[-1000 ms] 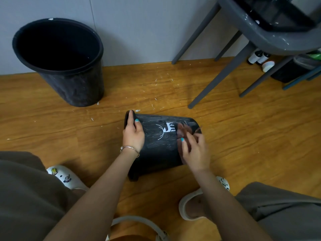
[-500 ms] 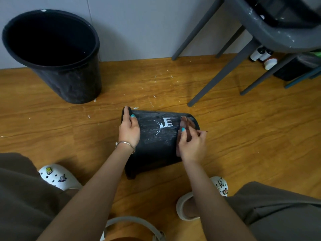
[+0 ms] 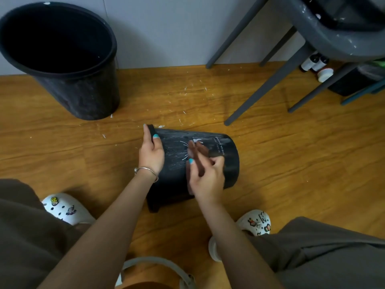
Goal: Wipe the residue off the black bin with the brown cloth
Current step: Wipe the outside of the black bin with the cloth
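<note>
The right hand (image 3: 207, 176), at the centre of the frame, is seen blurred with motion; a brown cloth (image 3: 199, 150) is held under its fingers and pressed onto the curved wall of the black bin (image 3: 230, 161). The left hand (image 3: 151, 152) is clamped over the bin's rim at centre left, thumb on the outer wall, the other fingers hidden behind the rim. A bracelet (image 3: 145, 171) is worn at that wrist. Both forearms are stretched forward from the lower edge of the frame, the right wrist bent slightly inward over the bin.

The bin lies on its side on the wooden floor (image 3: 291, 163), mouth toward frame left, base toward frame right. Whitish smears are visible across its upper wall, around a white printed figure and a line of small print.

Wiping is judged to be the step in hand, with residue plainly left. The next move is likely to call for firm strokes over the smeared patch while the rim is braced against rolling.

A second, upright bin (image 3: 62, 55) stands at upper left; grey chair legs (image 3: 266, 84) cross the upper right.
</note>
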Tool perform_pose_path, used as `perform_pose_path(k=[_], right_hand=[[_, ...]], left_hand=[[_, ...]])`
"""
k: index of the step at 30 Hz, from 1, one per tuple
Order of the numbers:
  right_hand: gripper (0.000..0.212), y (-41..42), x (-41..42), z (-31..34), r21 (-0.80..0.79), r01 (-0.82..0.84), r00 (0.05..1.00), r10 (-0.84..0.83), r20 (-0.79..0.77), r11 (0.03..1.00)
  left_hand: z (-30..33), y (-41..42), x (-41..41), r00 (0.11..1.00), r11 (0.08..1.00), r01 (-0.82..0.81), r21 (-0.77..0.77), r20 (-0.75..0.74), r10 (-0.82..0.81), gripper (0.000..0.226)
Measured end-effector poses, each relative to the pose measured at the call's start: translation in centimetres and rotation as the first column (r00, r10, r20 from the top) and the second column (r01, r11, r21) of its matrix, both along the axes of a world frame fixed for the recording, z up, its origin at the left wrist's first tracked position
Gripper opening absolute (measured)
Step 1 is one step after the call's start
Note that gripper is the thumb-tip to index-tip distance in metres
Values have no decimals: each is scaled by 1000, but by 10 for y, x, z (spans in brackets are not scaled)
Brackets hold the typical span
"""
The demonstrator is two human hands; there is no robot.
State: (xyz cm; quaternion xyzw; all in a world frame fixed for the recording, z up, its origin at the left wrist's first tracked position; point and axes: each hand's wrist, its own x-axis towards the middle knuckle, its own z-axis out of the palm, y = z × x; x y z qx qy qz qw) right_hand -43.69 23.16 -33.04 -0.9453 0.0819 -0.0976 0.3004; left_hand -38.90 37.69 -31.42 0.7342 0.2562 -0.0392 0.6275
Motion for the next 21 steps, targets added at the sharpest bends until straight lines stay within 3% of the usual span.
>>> perform_pose_path(k=[3, 4, 8, 10, 12, 14, 16, 19, 21], right_hand=[[37, -25, 4, 0, -118, -191, 981, 188, -38, 974], [35, -38, 10, -1, -158, -152, 987, 142, -71, 976], [29, -38, 28, 0, -108, 280, 947, -293, -134, 954], [29, -1, 20, 4, -116, 182, 977, -193, -88, 976], [30, 21, 7, 6, -102, -57, 998, 57, -3, 993], [30, 6, 9, 4, -161, -219, 975, 220, -13, 962], [29, -22, 18, 1, -185, -129, 991, 118, -67, 974], [29, -25, 25, 2, -125, 237, 959, -253, -127, 963], [30, 10, 18, 9, -145, 164, 978, -179, -103, 976]], left_hand=[[-1, 0, 0, 1000, 1000, -3, -27, -20, 3, 54], [2, -1, 1, 1000, 1000, -9, -28, -22, 9, 54], [5, -2, 8, 999, 998, -44, -44, -24, 43, 51], [6, -1, 9, 998, 998, -52, -41, -25, 51, 50], [7, 0, 8, 999, 998, -50, -31, -16, 49, 49], [7, 0, 6, 999, 998, -50, -37, -13, 49, 49], [5, -1, 5, 999, 998, -48, -43, -15, 47, 49], [3, -4, 3, 998, 994, -66, -92, -7, 66, 50], [-3, -4, 5, 997, 987, -83, -135, 0, 83, 50]])
